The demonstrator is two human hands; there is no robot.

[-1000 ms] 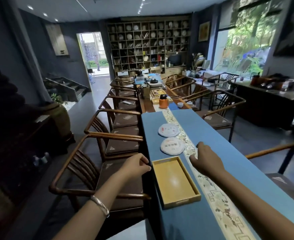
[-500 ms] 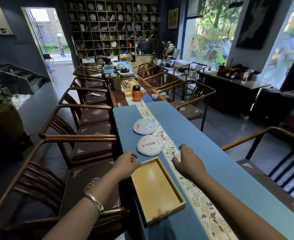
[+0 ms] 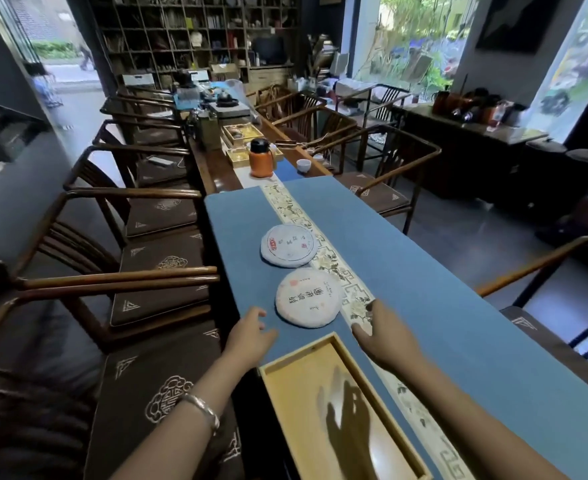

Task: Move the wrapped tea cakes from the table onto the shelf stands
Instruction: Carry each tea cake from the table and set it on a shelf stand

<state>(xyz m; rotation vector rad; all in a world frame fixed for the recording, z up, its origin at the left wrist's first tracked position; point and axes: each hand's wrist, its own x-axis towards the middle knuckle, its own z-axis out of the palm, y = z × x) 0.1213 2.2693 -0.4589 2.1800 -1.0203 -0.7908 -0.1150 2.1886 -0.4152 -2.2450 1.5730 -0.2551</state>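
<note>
Both of my hands have pushed forward since a moment ago, past the near end of the wooden tray, and now flank the nearer tea cake. My left hand hovers with fingers loosely spread, grasping nothing, just left of that cake. My right hand is likewise released and empty, over the patterned runner at the cake's right. Neither touches the wrapper. Beyond it lies the second tea cake, partly on the runner, both flat on the blue tablecloth. Farther along stand an orange flask and a small white cup. Wooden armchairs line the table, and a tall shelf fills the far wall.
</note>
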